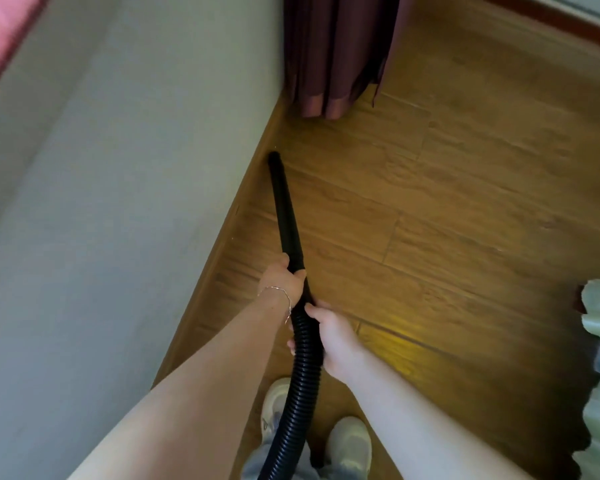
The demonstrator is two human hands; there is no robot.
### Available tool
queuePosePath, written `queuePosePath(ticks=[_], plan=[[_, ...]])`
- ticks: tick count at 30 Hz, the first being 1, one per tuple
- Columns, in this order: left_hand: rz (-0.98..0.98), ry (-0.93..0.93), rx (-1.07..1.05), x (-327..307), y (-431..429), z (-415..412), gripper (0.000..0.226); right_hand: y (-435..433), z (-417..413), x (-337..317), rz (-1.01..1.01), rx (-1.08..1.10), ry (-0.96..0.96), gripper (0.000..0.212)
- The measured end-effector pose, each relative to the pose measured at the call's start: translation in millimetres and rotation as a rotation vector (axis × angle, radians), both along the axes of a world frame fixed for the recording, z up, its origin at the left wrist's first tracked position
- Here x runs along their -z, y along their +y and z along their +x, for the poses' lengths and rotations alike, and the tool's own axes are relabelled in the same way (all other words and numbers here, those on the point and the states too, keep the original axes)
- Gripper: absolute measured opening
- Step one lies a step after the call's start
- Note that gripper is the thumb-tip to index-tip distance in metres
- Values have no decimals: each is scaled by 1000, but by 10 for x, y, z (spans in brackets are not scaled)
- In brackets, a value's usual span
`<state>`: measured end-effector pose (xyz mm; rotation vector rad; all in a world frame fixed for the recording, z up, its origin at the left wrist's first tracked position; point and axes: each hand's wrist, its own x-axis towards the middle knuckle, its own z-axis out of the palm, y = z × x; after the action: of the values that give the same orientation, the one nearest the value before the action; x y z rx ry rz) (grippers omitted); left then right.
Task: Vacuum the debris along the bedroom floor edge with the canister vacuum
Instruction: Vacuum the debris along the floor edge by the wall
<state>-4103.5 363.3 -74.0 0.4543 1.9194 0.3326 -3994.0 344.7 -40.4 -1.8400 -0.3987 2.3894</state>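
Brown wood-plank floor [430, 202] meets white wall [136, 202] ahead of hands; left hand [282, 281] grips black tapered nozzle [283, 202], right hand [335, 336] black ribbed hose [302, 375], so keep tip hugging edge.

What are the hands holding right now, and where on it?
The left hand grips the black vacuum tube at its rear end; the right hand grips the ribbed hose just behind it.
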Motion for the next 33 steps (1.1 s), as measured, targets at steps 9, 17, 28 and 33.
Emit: queuePosePath(ticks=[9, 17, 28, 33], plan=[[75, -72, -66, 76, 313, -126, 50, 370, -112, 93, 8, -77, -23, 28], [42, -98, -259, -54, -180, 416, 51, 97, 424, -125, -59, -216, -64, 19], [9, -123, -664, -174, -445, 1319, 68, 328, 1190, -371, -37, -612, -95, 24], [27, -143, -822, -197, -417, 1467, 71, 461, 1262, -382, -8, -744, -77, 23]])
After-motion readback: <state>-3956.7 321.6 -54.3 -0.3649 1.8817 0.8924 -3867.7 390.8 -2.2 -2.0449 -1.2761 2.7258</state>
